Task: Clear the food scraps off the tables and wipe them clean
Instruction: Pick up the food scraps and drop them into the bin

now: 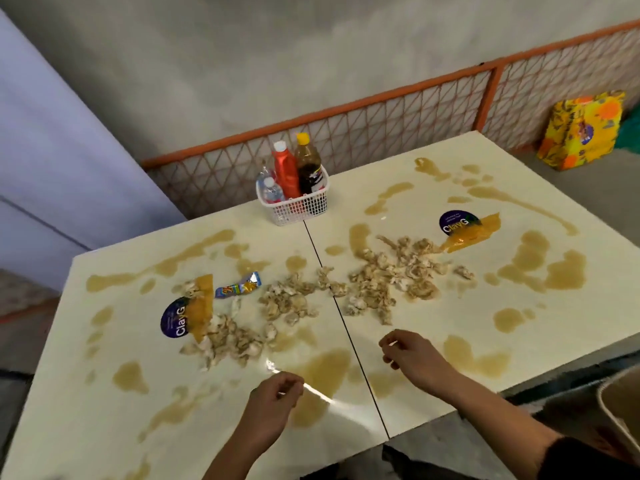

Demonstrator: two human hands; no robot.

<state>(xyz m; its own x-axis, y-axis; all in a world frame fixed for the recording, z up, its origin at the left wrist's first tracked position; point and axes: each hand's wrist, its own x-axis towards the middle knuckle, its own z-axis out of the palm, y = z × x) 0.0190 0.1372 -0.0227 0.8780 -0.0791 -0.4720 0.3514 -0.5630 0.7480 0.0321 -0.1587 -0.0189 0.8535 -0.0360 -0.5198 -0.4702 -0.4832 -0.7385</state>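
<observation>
I see two pale tables (pixel 214 434) pushed together, food scraps (pixel 381 282) and brown spills (pixel 554 268) across both, a basket (pixel 301 207) of bottles at the far seam. My left hand (pixel 277 393) and right hand (pixel 407 353) hover, fingers curled.

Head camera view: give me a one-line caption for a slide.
Left hand and right hand above two abutting tables covered in food scraps and brown spills.

A white basket (pixel 301 210) holds sauce bottles (pixel 285 171); behind runs an orange mesh fence (pixel 381 126), a yellow bag (pixel 581 129) against it.
</observation>
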